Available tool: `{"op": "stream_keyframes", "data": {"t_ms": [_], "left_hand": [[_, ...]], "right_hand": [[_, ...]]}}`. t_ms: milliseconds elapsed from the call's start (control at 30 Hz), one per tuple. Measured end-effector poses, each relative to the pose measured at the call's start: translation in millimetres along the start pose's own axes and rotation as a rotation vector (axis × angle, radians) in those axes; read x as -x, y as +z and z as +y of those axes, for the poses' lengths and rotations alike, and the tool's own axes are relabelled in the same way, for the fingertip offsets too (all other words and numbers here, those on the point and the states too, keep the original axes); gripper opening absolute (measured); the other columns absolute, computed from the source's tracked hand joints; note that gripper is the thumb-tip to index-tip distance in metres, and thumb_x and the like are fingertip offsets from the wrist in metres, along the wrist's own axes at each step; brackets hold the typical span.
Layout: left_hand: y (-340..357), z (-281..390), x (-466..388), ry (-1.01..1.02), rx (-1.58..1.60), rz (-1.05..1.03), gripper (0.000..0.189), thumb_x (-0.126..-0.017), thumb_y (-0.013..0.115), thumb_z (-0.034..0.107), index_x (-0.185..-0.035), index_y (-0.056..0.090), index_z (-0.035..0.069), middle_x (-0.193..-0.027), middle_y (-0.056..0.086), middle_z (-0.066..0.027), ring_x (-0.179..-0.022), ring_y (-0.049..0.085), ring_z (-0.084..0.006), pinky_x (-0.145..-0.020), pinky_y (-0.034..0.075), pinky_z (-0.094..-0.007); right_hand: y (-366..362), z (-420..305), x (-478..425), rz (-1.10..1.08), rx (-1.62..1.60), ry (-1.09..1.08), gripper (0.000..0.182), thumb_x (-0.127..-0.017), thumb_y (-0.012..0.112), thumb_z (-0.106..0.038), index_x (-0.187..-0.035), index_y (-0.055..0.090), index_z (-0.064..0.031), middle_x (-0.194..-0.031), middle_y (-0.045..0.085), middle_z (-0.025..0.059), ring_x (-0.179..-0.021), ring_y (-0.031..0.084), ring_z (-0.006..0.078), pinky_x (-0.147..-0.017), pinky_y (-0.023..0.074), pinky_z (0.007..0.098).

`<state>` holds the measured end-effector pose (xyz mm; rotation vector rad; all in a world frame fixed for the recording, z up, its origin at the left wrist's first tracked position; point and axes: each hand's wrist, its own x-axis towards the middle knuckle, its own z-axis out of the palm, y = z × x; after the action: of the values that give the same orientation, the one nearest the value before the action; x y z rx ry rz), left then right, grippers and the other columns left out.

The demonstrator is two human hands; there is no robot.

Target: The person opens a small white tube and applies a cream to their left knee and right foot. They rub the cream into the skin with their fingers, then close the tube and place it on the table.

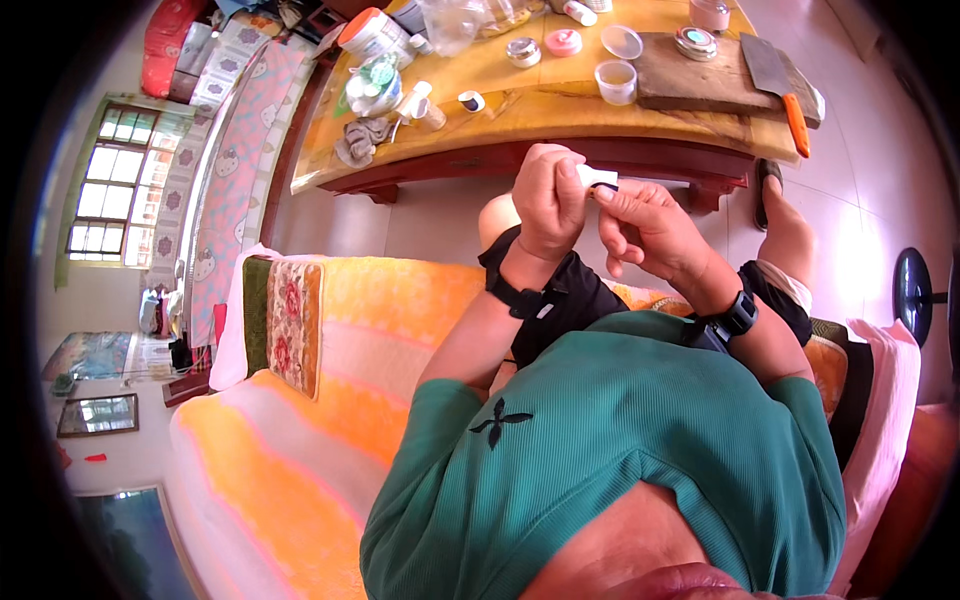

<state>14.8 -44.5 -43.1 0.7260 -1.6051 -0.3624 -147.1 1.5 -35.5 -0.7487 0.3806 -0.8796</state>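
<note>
My left hand is closed around a small white container, whose end with a dark rim sticks out past the thumb. At that dark end, the thumb and forefinger of my right hand pinch it, while the other fingers curl loosely below. Most of the container is hidden in my left fist, so I cannot tell its exact kind. Both hands are held above my lap, in front of the near edge of a wooden table. A small white-and-dark cap-like piece lies on that table.
A cleaver with an orange handle rests on a wooden chopping board, its handle overhanging. Nearby are a clear plastic cup, a round tin, a pink round container and a grey cloth. A sofa is beneath me.
</note>
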Motion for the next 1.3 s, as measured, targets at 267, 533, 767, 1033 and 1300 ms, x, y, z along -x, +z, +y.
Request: {"op": "stream_keyframes", "data": {"t_ms": [267,533,767,1033,1300], "left_hand": [[-28,23,-14,-1.165,0.344,-0.805,0.063,-0.102,0.043,0.055,-0.089,0.069,-0.001,-0.063,0.064,-0.0085,-0.040,0.052,-0.0125,-0.035,0.034,-0.0215],[-4,5,17,0.067,-0.435,-0.346,0.037,-0.100,0.054,0.023,-0.069,0.058,0.002,-0.060,0.057,-0.0140,-0.055,0.056,-0.0344,-0.050,0.046,-0.0409],[-7,-21,18,0.088,-0.404,-0.228,0.028,-0.099,0.052,0.014,-0.075,0.059,0.002,-0.065,0.058,-0.0143,-0.059,0.058,-0.0346,-0.054,0.047,-0.0424],[17,28,-8,-0.491,0.475,-0.128,0.045,-0.108,0.039,0.033,-0.105,0.062,-0.005,-0.067,0.060,-0.0103,-0.053,0.053,-0.0126,-0.049,0.040,-0.0234],[2,33,-48,-0.222,0.757,-0.092,0.039,-0.100,0.058,0.031,-0.114,0.059,-0.006,-0.071,0.063,-0.0086,-0.059,0.056,-0.0125,-0.055,0.043,-0.0241]], "right_hand": [[-34,-7,6,-0.145,1.374,-0.402,0.011,-0.091,0.064,-0.015,-0.091,0.065,-0.0040,-0.062,0.062,0.0142,-0.055,0.062,0.0317,-0.053,0.0486,0.0412],[-24,7,6,0.009,-0.033,0.207,0.014,-0.098,0.053,-0.010,-0.094,0.062,-0.0002,-0.061,0.062,0.0088,-0.044,0.056,0.0156,-0.050,0.0569,0.0369],[-30,-19,37,0.095,0.010,-0.021,0.037,-0.100,0.051,-0.015,-0.132,0.056,0.0040,-0.067,0.062,0.0073,-0.050,0.056,0.0144,-0.059,0.0565,0.0328],[-249,-35,210,1.091,2.025,0.032,0.055,-0.097,0.054,-0.032,-0.140,0.048,0.0009,-0.113,0.065,0.0260,-0.106,0.060,0.0449,-0.099,0.0463,0.0461],[-195,-20,209,1.153,1.783,0.457,0.053,-0.100,0.049,-0.043,-0.093,0.058,0.0089,-0.095,0.062,0.0366,-0.094,0.061,0.0503,-0.079,0.0486,0.0548]]}}
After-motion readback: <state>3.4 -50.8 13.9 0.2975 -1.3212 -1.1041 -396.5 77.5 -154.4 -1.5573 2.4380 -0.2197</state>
